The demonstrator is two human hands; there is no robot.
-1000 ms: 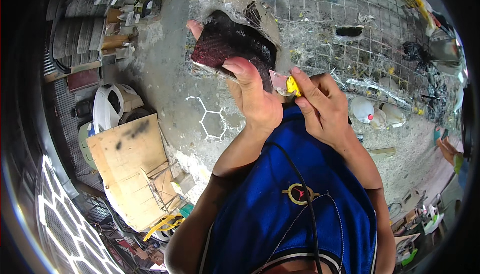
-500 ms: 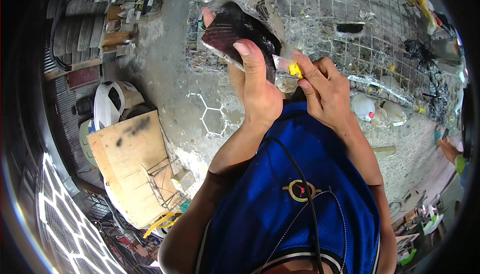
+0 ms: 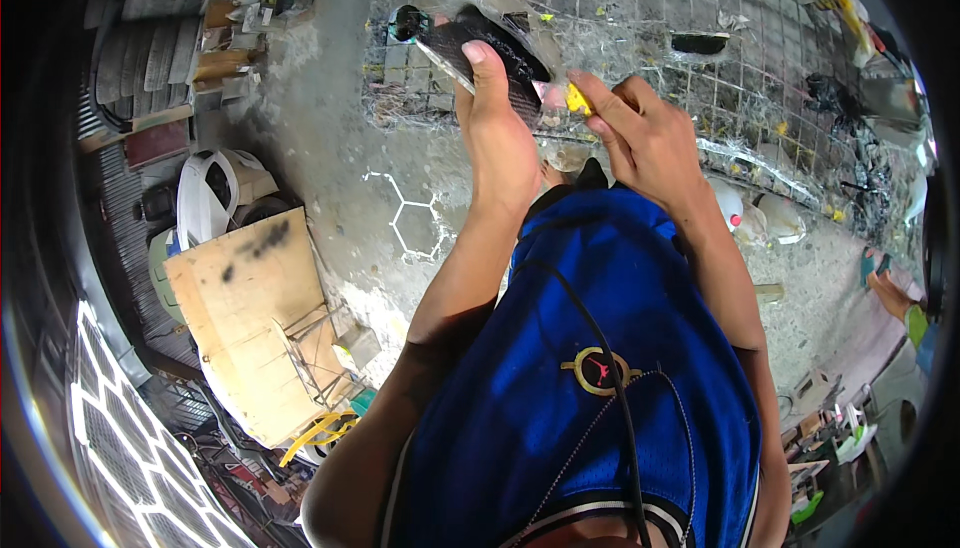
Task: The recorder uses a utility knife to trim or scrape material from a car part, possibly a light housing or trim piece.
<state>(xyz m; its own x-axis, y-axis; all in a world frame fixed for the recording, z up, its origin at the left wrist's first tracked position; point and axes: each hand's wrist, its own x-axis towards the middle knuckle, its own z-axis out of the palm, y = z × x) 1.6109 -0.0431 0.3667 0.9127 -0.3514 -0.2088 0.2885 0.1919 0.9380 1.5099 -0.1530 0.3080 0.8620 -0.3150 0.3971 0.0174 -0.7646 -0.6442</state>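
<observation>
L hand point(image 3: 500, 143) clamps a dark curved shell point(image 3: 512, 63) betw. thumb & fingers, beyond its palm; R hand point(image 3: 648, 138) pinches a small yellow piece point(image 3: 578, 100) at its fingertips. Shell looks light, stiff, poss. brittle at the rim; mid-wall hold seems best. L fingers mostly hidden; yellow piece's contact w/ shell unclear.

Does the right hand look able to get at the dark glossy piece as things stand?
Probably yes: the right hand is close beside the dark glossy piece, which the left hand holds. Only the small yellow-and-pink item pinched by the right hand seems to lie between them.
</observation>
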